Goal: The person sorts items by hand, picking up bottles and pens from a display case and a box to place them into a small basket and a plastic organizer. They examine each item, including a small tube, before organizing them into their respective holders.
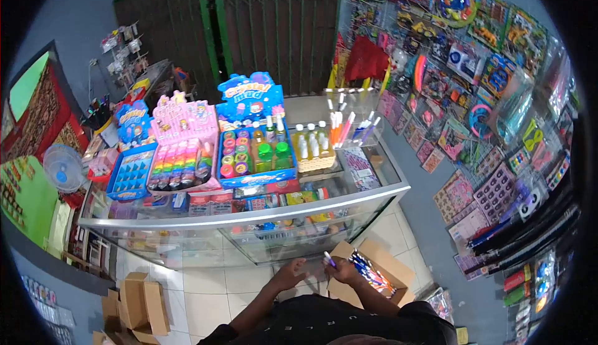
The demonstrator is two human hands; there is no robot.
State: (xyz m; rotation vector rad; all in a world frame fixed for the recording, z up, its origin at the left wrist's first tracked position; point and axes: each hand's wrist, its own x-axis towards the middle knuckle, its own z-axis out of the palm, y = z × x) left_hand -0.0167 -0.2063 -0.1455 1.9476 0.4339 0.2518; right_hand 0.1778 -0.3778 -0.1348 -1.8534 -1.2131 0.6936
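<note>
Fingers [330, 263] of the right hand [341, 271] are pinched shut around a single pen [328, 259], its pale barrel and purple end poking up and to the left out of the grip, just above the near corner of an open cardboard box [392, 269]. That box sits on the tiled floor [205, 295] at the foot of the glass table [249, 223] and holds a heap of more pens [369, 271] with blue and red in them, lying slantwise; how many is too small to tell. The left hand [291, 274] hovers just beside the right, its fingers loosely curled and partly spread, and I cannot tell whether it touches the pen or holds anything; it looks empty. Judging from this, the work with the pens is somewhere in the middle: one is out and in hand, and a good pile is in the box. On top of the table, well apart from the hands, a clear holder [349, 127] stands with a few upright pens and markers and room to spare, next to a yellow basket of small bottles [310, 148] and the blue display of slime pots [254, 152]. Flattened and folded cartons [134, 304] lie on the floor to the left.
</note>
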